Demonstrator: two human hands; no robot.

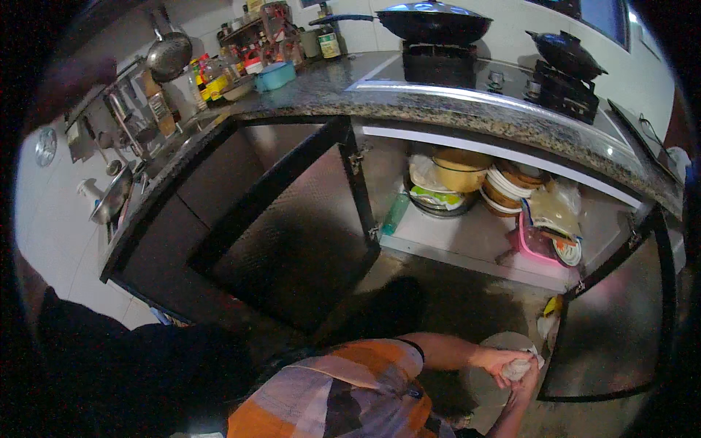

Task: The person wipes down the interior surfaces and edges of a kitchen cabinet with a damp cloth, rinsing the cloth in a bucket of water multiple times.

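Observation:
At the lower right, my left hand [495,362] and my right hand [527,376] are close together, gripping a crumpled whitish cloth [516,369] between them. Part of the cloth is hidden by my fingers. Below the hands is a pale round container [479,383], probably a bucket; its contents cannot be made out. Beyond the hands stands an open lower cabinet [438,227]. Inside it are a yellow pot [463,174], stacked bowls [506,189], a pink plastic basket [528,249] and a green bottle [395,214] lying near the left side.
Cabinet doors with dark frames stand open at left [296,224] and right [619,317]. Above runs a granite countertop [438,107] with a lidded wok [435,24] and a smaller dark pan [569,55] on the gas stove. Bottles [211,82] and hanging utensils are at the left.

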